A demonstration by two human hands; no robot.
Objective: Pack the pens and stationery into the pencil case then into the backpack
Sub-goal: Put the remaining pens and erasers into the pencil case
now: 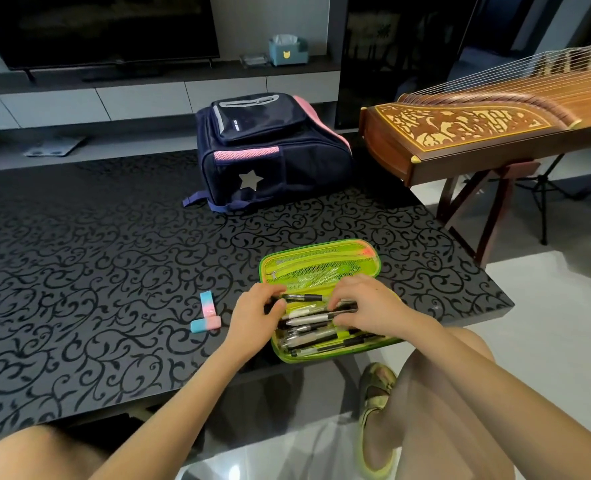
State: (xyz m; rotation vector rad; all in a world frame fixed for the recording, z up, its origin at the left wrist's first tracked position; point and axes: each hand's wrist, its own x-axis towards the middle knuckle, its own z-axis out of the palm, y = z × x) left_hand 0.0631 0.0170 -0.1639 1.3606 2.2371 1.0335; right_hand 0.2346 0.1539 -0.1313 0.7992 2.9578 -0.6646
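Note:
A lime-green pencil case (321, 252) lies open on the black patterned table (96, 254), its mesh lid folded back. Several pens (307, 322) lie packed inside it. My left hand (256, 311) grips the left ends of the pens with curled fingers. At the right end of the pens my right hand (363, 303) pinches them with bent fingertips. Two pink-and-blue erasers (206, 313) lie on the table just left of my left hand. A navy and pink backpack (269, 150) with a silver star stands at the table's far edge, zipped shut.
A wooden zither (477, 129) on a stand sits to the right of the table. Behind are a TV (96, 26) on a low cabinet and a teal tissue box (288, 50). My knees and a slippered foot (377, 417) show below the table's near edge.

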